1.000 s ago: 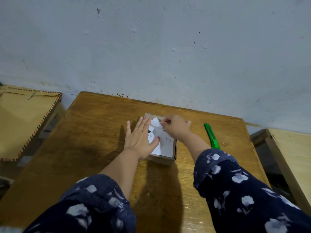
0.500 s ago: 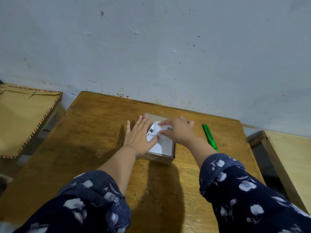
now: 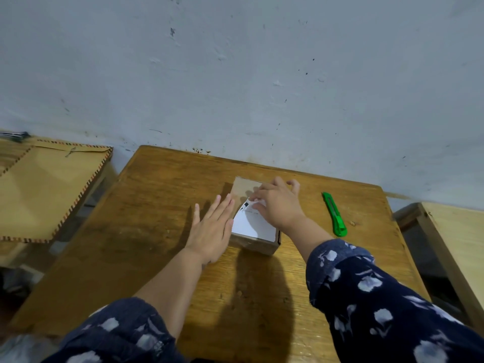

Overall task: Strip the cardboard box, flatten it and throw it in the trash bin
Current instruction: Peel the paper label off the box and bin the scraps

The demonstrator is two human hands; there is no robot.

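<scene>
A small brown cardboard box (image 3: 260,246) stands in the middle of the wooden table (image 3: 146,231). A white shipping label (image 3: 250,225) covers most of its top, and its far end is peeled up and curled back. My right hand (image 3: 279,205) lies over the box's far part and pinches the lifted end of the label. My left hand (image 3: 212,229) is flat, fingers straight and together, pressed against the box's left side. The bare cardboard top (image 3: 245,187) shows beyond the label.
A green utility knife (image 3: 335,214) lies on the table right of the box. A brown stitched envelope (image 3: 49,187) rests on a low surface at the left. A pale wooden piece (image 3: 455,244) stands at the right. A grey wall rises behind the table.
My right hand has pulled the label's far end further back toward me, baring more cardboard. My left hand has slid off the box top to its left side.
</scene>
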